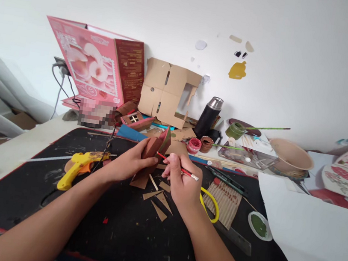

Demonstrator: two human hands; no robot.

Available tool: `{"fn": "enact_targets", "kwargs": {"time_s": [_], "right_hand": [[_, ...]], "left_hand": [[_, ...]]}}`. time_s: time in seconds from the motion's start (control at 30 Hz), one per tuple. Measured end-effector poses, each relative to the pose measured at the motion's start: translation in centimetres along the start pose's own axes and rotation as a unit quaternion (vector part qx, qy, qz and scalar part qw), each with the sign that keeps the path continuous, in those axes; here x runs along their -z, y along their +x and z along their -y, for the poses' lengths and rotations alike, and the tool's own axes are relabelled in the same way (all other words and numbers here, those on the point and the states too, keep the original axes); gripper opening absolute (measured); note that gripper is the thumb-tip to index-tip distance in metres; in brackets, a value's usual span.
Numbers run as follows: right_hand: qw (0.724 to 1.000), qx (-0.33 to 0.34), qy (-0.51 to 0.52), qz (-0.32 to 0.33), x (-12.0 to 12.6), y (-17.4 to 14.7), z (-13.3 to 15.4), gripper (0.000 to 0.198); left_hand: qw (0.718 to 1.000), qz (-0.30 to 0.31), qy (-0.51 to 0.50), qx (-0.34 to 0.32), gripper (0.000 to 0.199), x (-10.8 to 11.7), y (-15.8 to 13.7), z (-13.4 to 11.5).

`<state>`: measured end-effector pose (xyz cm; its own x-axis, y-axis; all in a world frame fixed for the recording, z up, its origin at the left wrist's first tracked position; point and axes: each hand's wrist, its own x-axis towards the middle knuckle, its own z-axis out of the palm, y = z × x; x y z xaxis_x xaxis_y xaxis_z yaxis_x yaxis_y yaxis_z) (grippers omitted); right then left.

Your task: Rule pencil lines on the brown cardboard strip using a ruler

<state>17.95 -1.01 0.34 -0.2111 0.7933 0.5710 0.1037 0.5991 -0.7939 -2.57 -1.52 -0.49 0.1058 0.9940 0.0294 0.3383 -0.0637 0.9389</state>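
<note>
My left hand (131, 159) is closed around a reddish-brown painted cardboard piece (152, 148), held up at a tilt above the black mat (107, 233). Its inner face shows some green. Pinched in my right hand (182, 183) is a slim red pencil (188, 173), its far tip close to the cardboard; contact cannot be made out. Below both hands lie thin cardboard offcuts (158, 211) and a small pale stick (153, 182). A yellow loop (216, 210) shows beside my right wrist, partly over corrugated cardboard (225, 202).
A yellow glue gun (73, 174) lies left of my left forearm. Behind stand a black thermos (208, 118), paint jars (194, 145), a cut cardboard sheet (154, 84) and a pink box (89, 62). A metal ruler (237, 242) and green paint lid (259, 226) lie right.
</note>
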Motion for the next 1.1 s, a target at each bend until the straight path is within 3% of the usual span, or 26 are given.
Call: {"fn": "enact_targets", "kwargs": {"time_s": [1.1], "right_hand": [[0.999,-0.004,-0.024,0.033,-0.08,-0.14,0.19,0.048]], "left_hand": [[1.0,-0.009,0.007,0.004,0.087,0.01,0.05,-0.04]]}}
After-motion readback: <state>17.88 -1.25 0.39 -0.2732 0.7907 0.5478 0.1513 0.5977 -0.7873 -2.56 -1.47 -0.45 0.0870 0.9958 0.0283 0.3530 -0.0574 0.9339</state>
